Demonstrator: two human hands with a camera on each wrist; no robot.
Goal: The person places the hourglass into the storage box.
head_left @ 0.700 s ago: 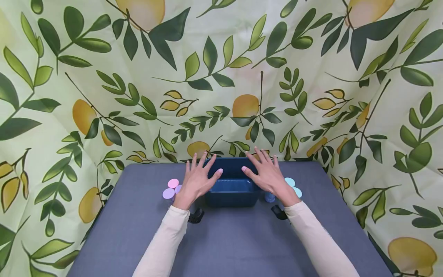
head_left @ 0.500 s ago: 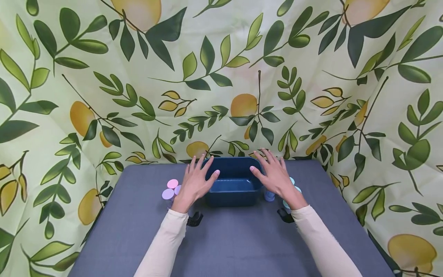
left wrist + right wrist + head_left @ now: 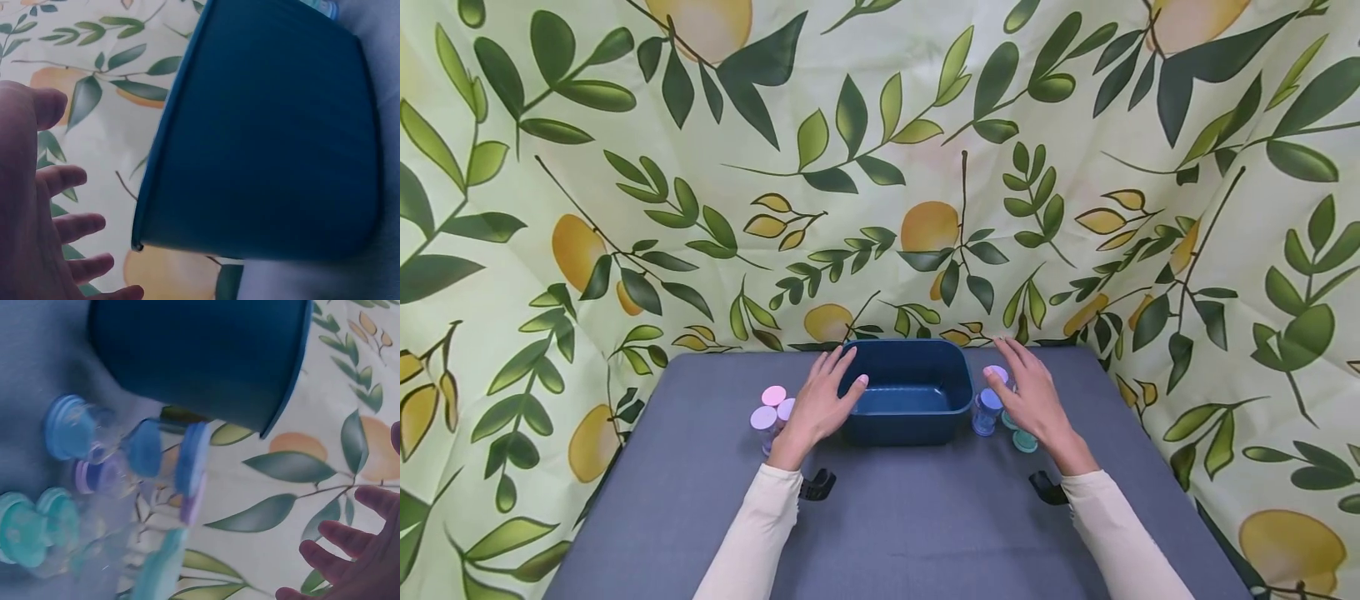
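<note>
Blue tub [image 3: 906, 392] sits at table [image 3: 887, 517] back-centre. Left hand [image 3: 818, 404] w/ grip released, fingers spread, thumb at tub's left rim. Right hand [image 3: 1033, 400] released too, hovering over small jars [image 3: 987, 410], holding nothing.

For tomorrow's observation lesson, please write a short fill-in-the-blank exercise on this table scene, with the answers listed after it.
1. Between the left hand and the right hand stands a dark ____ bin.
2. Both hands have their fingers spread and hold ____.
3. The small jars beside the left hand have pink and ____ lids.
4. The table has a ____ cover.

Missing words: blue; nothing; purple; grey
</note>
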